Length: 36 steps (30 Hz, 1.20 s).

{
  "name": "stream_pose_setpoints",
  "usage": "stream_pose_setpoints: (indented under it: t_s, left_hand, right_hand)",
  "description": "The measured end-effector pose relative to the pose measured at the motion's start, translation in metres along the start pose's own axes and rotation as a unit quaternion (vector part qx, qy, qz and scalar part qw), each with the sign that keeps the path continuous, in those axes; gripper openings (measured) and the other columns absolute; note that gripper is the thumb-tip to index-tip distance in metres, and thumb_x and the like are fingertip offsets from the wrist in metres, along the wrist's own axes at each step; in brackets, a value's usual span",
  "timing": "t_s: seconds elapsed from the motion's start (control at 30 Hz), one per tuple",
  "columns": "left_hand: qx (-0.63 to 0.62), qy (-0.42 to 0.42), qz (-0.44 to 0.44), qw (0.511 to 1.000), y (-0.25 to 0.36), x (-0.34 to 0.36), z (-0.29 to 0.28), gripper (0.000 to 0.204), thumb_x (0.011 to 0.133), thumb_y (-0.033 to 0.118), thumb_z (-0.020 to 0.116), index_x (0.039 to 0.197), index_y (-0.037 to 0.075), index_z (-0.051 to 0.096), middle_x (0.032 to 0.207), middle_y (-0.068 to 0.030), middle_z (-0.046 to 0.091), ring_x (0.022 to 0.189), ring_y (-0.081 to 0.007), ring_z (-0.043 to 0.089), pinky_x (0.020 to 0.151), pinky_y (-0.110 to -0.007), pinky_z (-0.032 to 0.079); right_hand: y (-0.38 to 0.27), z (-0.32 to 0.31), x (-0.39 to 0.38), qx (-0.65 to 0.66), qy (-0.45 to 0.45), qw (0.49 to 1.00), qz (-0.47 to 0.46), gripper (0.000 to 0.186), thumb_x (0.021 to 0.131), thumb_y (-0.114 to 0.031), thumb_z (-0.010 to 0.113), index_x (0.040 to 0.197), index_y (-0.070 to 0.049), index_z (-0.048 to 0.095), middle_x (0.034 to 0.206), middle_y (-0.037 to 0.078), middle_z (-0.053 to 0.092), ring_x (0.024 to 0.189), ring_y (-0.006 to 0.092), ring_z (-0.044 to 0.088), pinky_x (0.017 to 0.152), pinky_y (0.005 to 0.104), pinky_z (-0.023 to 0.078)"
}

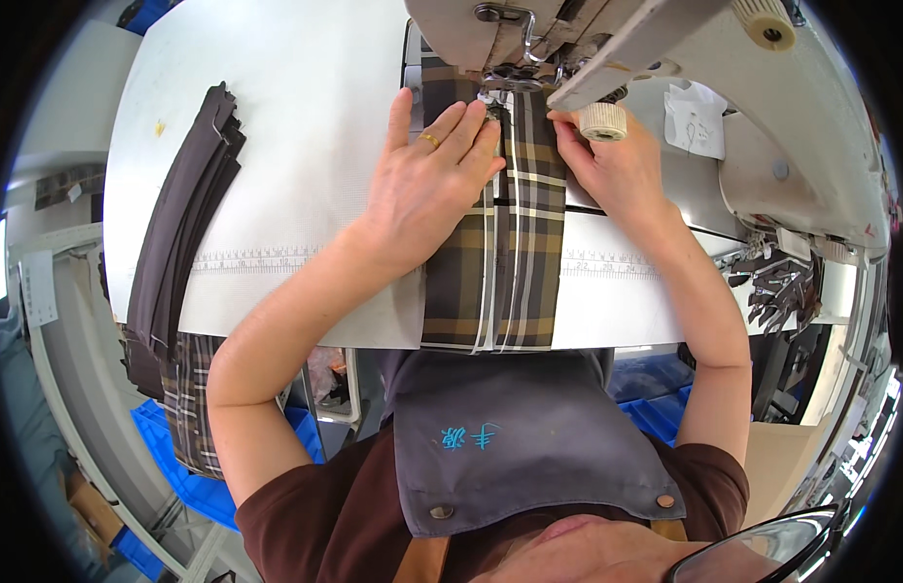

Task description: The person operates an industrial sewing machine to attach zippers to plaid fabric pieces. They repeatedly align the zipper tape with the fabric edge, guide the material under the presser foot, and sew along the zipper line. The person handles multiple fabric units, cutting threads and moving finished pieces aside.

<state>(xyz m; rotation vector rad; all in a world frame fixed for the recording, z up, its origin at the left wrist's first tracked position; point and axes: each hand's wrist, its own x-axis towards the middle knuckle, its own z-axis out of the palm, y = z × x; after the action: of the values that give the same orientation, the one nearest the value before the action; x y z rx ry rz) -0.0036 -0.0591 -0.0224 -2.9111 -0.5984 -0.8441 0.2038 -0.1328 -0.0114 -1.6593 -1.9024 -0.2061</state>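
A brown, black and white plaid fabric piece (451, 301) runs lengthwise under the head of a sewing machine (811, 165) and reaches the table's front edge. Down its middle goes a dark band (502, 233) bordered by white lines. My left hand (427, 185), with a ring on one finger, lies flat on the fabric, fingers stretched toward the presser foot (495, 102). On the other side, my right hand (622, 170) is curled at the fabric's right edge, thumb and fingertips together there. A white knob (603, 121) partly covers those fingers.
A stack of dark fabric strips (184, 214) lies at the left of the white table (306, 97). Plaid cloth (191, 408) hangs over a blue bin (170, 447) below. Dark scraps (777, 287) hang at the right. A ruler strip (607, 264) crosses the tabletop.
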Motion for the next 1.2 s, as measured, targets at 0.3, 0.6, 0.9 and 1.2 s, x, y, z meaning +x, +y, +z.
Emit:
stream_pose_setpoints:
  t_s: [0.3,0.6,0.9,1.2]
  left_hand:
    - [0.041,-0.005,-0.03,0.999,0.002,-0.002,-0.001,0.032,0.081,0.024,0.072,0.11,0.011,0.068,0.114,-0.0007,0.067,0.109,-0.0141,0.06,0.11,-0.053,0.024]
    - [0.083,-0.019,0.009,0.996,-0.006,-0.002,0.001,0.032,0.085,0.024,0.069,0.114,0.01,0.069,0.114,0.0001,0.068,0.108,-0.0135,0.06,0.114,-0.05,0.015]
    - [0.085,-0.022,0.02,0.996,-0.014,-0.01,0.006,0.028,0.09,0.022,0.065,0.115,0.01,0.069,0.12,-0.0013,0.067,0.109,-0.0134,0.06,0.116,-0.045,0.012]
    - [-0.139,-0.104,-0.007,0.985,0.047,0.023,-0.044,0.027,0.089,0.017,0.065,0.113,0.006,0.068,0.117,-0.0059,0.066,0.111,-0.0217,0.059,0.112,-0.046,0.022]
  right_hand:
    - [-0.001,-0.005,0.009,-0.048,-0.04,0.998,0.008,0.009,0.081,-0.014,0.062,0.089,-0.008,0.062,0.083,0.004,0.058,0.079,0.0236,0.06,0.064,0.0347,0.052]
    - [-0.021,-0.119,-0.118,-0.05,-0.033,0.994,0.09,0.025,0.075,-0.009,0.07,0.099,-0.004,0.065,0.084,0.008,0.063,0.077,0.0267,0.061,0.067,0.0361,0.051]
    - [0.102,-0.204,-0.192,-0.308,-0.037,0.943,0.122,0.018,0.079,-0.005,0.065,0.096,-0.008,0.07,0.093,0.004,0.067,0.083,0.0257,0.062,0.073,0.0371,0.052]
    - [0.003,-0.17,-0.161,-0.084,0.104,0.991,0.003,0.032,0.073,0.003,0.062,0.104,-0.004,0.064,0.112,0.014,0.068,0.094,0.0256,0.069,0.067,0.0298,0.058]
